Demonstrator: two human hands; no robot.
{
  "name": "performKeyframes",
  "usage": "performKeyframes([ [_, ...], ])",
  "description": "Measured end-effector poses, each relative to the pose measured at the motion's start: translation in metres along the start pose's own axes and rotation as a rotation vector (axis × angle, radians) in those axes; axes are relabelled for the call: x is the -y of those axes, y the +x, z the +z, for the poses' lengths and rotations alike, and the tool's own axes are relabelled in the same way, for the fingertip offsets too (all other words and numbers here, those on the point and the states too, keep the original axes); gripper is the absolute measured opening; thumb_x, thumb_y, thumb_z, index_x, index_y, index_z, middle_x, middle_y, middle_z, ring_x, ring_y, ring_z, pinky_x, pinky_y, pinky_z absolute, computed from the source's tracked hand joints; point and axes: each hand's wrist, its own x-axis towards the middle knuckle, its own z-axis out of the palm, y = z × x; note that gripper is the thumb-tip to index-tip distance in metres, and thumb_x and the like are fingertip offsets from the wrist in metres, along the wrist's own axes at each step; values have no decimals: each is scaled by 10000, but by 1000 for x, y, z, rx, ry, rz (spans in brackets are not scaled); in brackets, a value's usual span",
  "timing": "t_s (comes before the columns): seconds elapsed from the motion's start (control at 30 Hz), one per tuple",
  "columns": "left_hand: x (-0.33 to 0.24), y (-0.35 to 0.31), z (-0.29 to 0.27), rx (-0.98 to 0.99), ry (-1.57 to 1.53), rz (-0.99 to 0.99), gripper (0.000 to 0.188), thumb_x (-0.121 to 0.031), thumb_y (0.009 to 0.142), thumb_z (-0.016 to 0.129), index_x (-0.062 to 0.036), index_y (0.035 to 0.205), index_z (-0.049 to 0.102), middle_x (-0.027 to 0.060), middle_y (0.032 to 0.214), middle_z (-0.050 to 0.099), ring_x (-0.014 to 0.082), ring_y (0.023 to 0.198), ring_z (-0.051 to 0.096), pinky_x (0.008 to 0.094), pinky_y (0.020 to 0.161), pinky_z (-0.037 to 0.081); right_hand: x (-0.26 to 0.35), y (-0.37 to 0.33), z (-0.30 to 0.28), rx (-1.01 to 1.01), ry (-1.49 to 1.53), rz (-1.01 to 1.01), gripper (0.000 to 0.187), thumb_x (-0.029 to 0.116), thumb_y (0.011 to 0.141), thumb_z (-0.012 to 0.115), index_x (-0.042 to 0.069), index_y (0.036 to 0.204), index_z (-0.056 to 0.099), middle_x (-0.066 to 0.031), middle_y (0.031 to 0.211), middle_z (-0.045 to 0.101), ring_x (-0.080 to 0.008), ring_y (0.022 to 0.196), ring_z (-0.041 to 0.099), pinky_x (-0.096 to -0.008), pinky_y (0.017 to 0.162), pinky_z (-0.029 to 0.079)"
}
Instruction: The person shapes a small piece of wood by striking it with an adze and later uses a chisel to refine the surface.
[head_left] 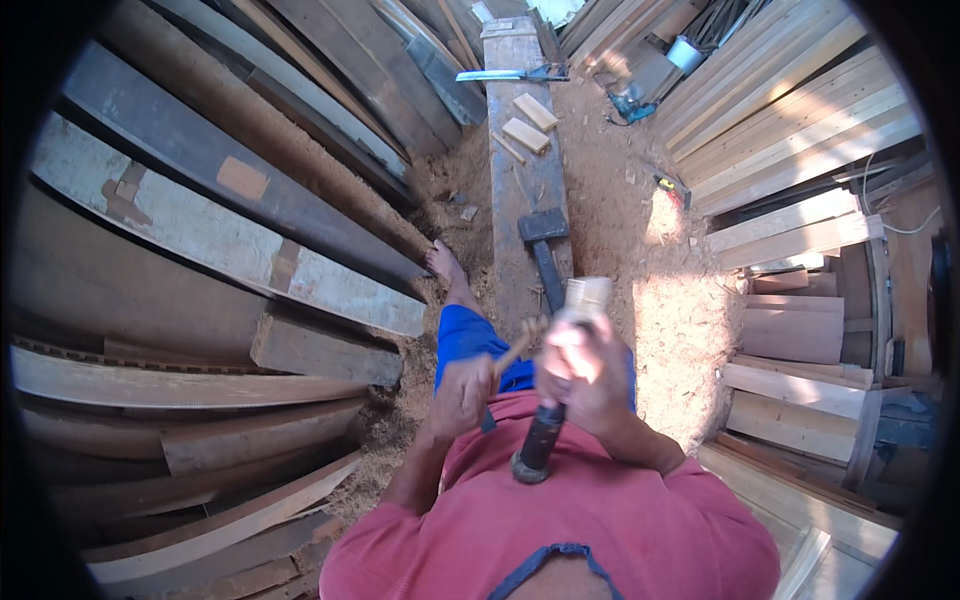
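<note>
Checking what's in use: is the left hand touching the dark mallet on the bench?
Apart: the head view shows a clear gap between the left hand and the mallet.

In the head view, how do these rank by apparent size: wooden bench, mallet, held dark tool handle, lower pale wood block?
Wooden bench
Mallet and dark tool handle: look similar; handle nearer camera, so unranked
Lower pale wood block

A sunlit wood store with a sawdust-covered floor [605, 200]
Dark, worn boards [190, 262] crowd the left side, and paler planks [800, 105] line the right; between them stands a narrow wooden desk [512, 285], with bright sunlight [685, 335] falling in patches.
</note>
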Motion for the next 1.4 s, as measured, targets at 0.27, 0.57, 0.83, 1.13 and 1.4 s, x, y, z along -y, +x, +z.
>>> performKeyframes([
  [0.27,21,10,18,-217,-452,-376,468,-402,1058,343,-55,804,528,-3,632,469,76,552,420,236,499,343,3,47,-39,-171,-379,-18,150,156,953,599,49,1044,545,7,651,520,-45,477,438,-219,434,390],
  [0.57,-1,31,21,-24,-500,-408,362,-342,1056,388,-50,931,563,-12,644,472,58,548,410,212,495,330,-11,53,-38,-16,-641,4,196,136,923,644,11,1064,589,-32,862,623,-67,818,575,-248,729,492],
  [0.83,16,45,20,-127,-641,-316,269,-286,1043,444,-54,1005,573,-21,643,473,51,531,401,211,483,326,-24,56,-60,-5,-742,104,157,173,1002,511,34,1049,568,-36,822,613,-63,686,553,-255,623,489],
  [1.13,11,68,13,-283,-935,-492,249,-242,1049,410,-41,1006,552,12,682,519,87,542,464,219,498,375,-31,55,-17,-334,136,159,177,189,1037,392,77,1118,502,-22,767,568,-82,512,485,-261,480,477],
  [1.4,29,67,-7,-238,-551,-272,267,-236,1057,404,-96,871,534,-49,746,476,39,698,442,217,611,384,-52,25,12,21,167,431,198,255,1038,423,72,1057,497,13,717,497,-52,484,415,-238,460,434],
])
